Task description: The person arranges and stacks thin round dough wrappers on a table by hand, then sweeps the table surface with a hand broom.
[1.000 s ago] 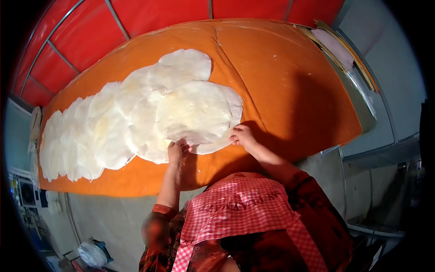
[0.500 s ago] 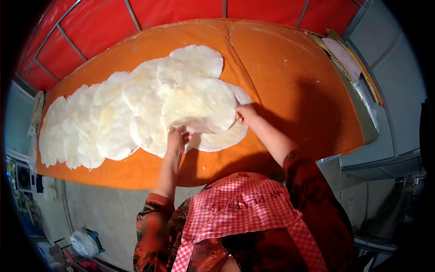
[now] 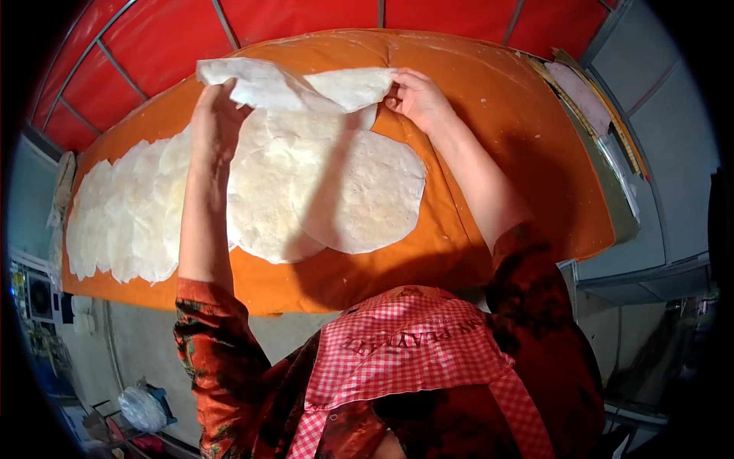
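Note:
A thin, pale flatbread [image 3: 271,86] is lifted at the back of the spread, stretched between both hands and folding in the middle. My left hand [image 3: 216,126] pinches its left edge. My right hand [image 3: 419,101] grips the right end of the same sheet between thumb and fingers. Beneath and in front, overlapping round flatbreads [image 3: 359,199] lie in rows on an orange cloth [image 3: 497,161]. Shadows of my arms fall across the nearest rounds. Part of the back row is hidden behind the raised sheet and my left forearm.
A red panel with metal bars [image 3: 306,15] borders the far side. Boards and a pale sheet [image 3: 577,92] sit at the table's right end. A plastic bag [image 3: 143,408] rests low at the left, near the grey floor [image 3: 164,344].
Both hands have moved away from me toward the back, carrying the flatbread up off the nearer rounds. My left hand also shifted left, and the rounds below are now exposed.

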